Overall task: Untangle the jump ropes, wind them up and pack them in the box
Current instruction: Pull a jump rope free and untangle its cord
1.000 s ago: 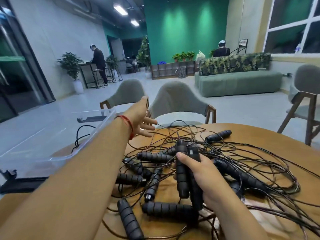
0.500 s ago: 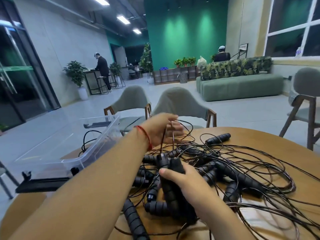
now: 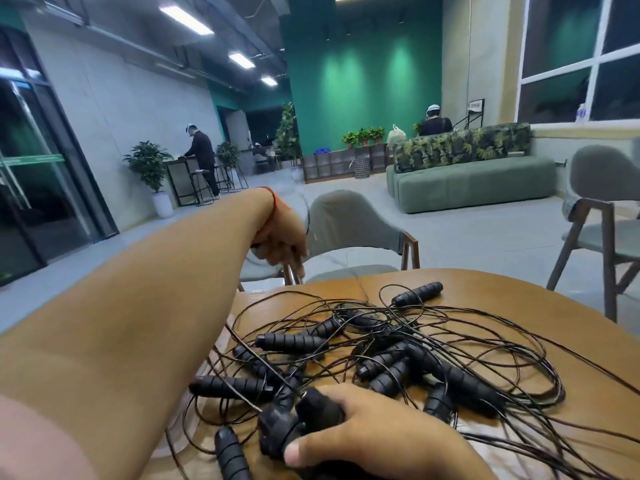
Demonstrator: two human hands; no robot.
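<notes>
A tangle of jump ropes (image 3: 398, 344) with thin black cords and several ribbed black handles lies on the round wooden table (image 3: 571, 327). My right hand (image 3: 349, 427) at the near edge grips two handles (image 3: 301, 420) held side by side. My left hand (image 3: 280, 237) is raised above the table's far edge, fingers closed on a thin cord that runs blurred down to the pile. The clear plastic box is hidden behind my left forearm.
Two grey chairs with wooden legs (image 3: 353, 230) stand at the table's far side, another (image 3: 602, 216) at the right. A green sofa (image 3: 474, 181) is further back. Two people stand in the distance.
My left hand closed on a cord and pulled it up and away from the pile. My right hand drew the two handles towards me. The view tilted up, and the box went out of sight.
</notes>
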